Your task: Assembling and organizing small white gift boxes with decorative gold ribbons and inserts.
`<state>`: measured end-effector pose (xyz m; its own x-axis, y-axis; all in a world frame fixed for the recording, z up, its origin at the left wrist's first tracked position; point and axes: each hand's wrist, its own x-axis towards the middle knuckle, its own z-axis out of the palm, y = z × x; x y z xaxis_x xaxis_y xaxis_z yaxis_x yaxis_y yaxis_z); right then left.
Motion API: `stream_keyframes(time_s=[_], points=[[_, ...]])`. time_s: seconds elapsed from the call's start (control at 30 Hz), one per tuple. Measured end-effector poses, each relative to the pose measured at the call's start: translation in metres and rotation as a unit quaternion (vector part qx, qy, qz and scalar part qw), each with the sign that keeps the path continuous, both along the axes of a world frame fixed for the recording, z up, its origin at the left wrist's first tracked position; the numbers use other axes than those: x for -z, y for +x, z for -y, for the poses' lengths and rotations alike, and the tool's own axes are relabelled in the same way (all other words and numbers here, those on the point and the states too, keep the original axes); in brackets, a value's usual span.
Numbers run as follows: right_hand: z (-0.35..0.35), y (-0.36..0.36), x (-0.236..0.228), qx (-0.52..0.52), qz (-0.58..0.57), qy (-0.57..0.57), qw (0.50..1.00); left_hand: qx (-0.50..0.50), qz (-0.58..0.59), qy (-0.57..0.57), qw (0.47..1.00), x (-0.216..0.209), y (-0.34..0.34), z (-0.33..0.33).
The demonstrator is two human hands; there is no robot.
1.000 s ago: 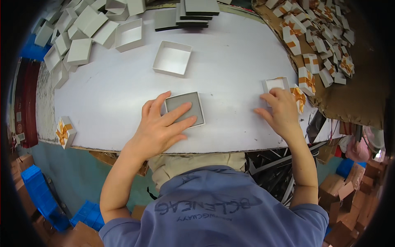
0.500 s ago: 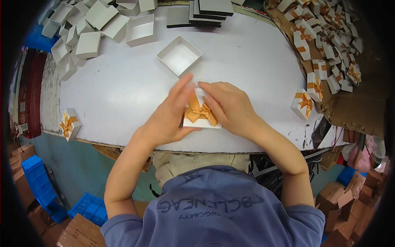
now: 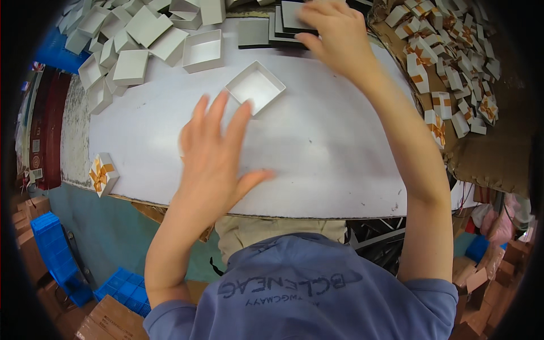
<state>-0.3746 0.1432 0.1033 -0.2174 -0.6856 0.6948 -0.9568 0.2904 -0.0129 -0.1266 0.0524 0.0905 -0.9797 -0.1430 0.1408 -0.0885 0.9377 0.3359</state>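
My left hand [image 3: 212, 150] is raised over the white table with its fingers spread, holding nothing and slightly blurred. Just beyond its fingertips lies an open white box tray [image 3: 255, 89], turned corner-on. At the far edge my right hand [image 3: 337, 37] reaches over a stack of flat grey-and-black square pads [image 3: 292, 18]. Its thumb and fingers are apart at the right end of the top pad; I see no firm grip. A small white gift box with a gold bow [image 3: 103, 174] sits at the table's left front edge.
White box parts [image 3: 131, 67] are heaped at the far left. Many gold-ribboned white boxes [image 3: 436, 124] lie on brown cardboard [image 3: 479, 161] to the right. Blue crates [image 3: 122, 289] and cartons [image 3: 110, 320] stand on the floor at the lower left.
Both hands have left the bow-tied box at the middle, which no longer shows there. My right hand has swung far forward to the pads; my left hand has lifted and spread.
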Motion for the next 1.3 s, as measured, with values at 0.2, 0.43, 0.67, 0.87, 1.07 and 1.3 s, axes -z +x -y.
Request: stream_keyframes(time_s=[0.2,0.43,0.67,0.87,1.07,1.3], points=[[-0.002,-0.009,0.007,-0.019,-0.023,0.045,0.999,-0.082,-0.022,0.005,0.996,0.055,-0.056,0.006],[-0.093,0.102,0.051,-0.211,0.04,0.135,0.967,0.069,-0.107,0.249,0.96,0.065,-0.038,-0.027],[-0.177,0.09,0.015,0.008,0.161,0.134,0.978,0.247,-0.127,0.052,0.959,0.066,-0.013,-0.022],[-0.255,0.053,0.029,0.311,0.205,0.297,0.879,0.242,0.008,-0.003,0.97,0.042,-0.014,-0.023],[-0.131,0.101,0.036,-0.138,0.446,0.124,0.876,0.183,-0.168,0.367,0.896,0.08,-0.01,-0.045],[-0.138,0.141,0.069,-0.169,0.273,0.121,0.939,0.216,-0.09,0.216,0.948,0.066,-0.014,-0.046]])
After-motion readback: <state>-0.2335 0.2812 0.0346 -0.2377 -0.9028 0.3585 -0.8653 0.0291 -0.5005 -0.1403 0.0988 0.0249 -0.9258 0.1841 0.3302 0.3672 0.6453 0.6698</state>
